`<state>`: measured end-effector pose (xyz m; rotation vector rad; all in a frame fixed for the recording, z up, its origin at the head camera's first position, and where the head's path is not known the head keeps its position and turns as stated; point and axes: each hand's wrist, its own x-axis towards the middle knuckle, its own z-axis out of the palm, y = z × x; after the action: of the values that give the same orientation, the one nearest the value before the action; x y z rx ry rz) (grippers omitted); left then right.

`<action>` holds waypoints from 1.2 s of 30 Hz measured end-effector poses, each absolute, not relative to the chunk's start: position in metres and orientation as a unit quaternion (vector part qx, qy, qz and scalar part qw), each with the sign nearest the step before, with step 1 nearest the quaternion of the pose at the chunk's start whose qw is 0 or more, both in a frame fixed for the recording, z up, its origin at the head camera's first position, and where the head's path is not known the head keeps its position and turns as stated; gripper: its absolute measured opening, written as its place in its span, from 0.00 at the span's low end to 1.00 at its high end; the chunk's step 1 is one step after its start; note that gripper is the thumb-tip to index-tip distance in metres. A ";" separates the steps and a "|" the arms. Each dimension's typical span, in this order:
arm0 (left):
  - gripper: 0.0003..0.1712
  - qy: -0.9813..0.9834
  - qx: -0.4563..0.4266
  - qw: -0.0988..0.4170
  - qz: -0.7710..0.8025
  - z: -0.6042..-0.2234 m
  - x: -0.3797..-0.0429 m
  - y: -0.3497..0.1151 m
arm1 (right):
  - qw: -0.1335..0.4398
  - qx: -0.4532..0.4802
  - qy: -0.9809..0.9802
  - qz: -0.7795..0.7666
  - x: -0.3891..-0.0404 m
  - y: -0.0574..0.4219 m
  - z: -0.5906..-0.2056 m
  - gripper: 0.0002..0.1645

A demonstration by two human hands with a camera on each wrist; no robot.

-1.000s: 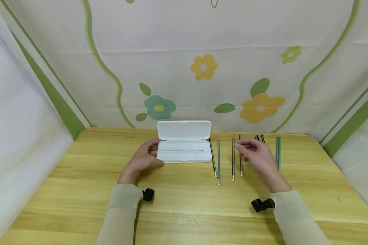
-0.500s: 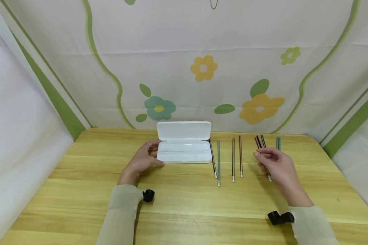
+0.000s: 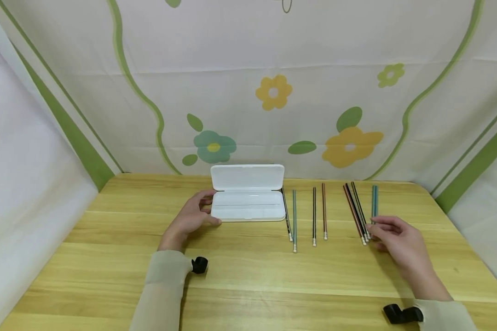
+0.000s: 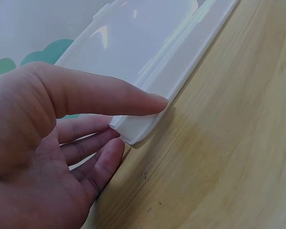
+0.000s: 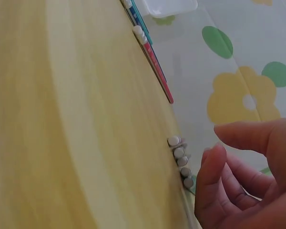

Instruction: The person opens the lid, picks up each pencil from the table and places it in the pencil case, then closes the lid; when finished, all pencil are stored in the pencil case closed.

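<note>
Case: white pencil case on the counter, lid raised at the back. I have the left hand holding its left end, thumb over the near corner, fingers at the end wall. Material looks like thin plastic or painted metal; I cannot tell which. I expect it light, stiff and a little slippery, given the gloss in the left wrist view. Best hold, I judge: the short end across its width, clear of the hinge, as here. A light case could slide if nudged.

Pencils: all lie on the counter to the right of the case. Nearest it are a patterned black pencil and a single teal pencil, then a black pencil and a dark red pencil. Further right, a slanted group lies beside a teal pair.

Right hand: released, thumb and fingers apart, nothing between them, just beside the eraser ends. Contact uncertain.

Handling estimate: pencils light, rigid, smooth, apt to roll; points could snap if dropped. I would pinch one mid-shaft, across its sides; the close-set ones leave little fingertip room.
</note>
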<state>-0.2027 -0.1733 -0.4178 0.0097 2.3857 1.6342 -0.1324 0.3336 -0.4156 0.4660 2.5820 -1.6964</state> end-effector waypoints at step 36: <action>0.54 0.815 0.012 0.120 0.567 -0.417 -0.199 -0.172 | 0.139 0.163 0.884 -0.414 -0.147 0.356 -0.402 0.29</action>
<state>-0.1989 -0.1721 -0.4171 0.0346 2.3824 1.6560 -0.1466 0.3560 -0.4019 0.4707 2.5565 -1.1978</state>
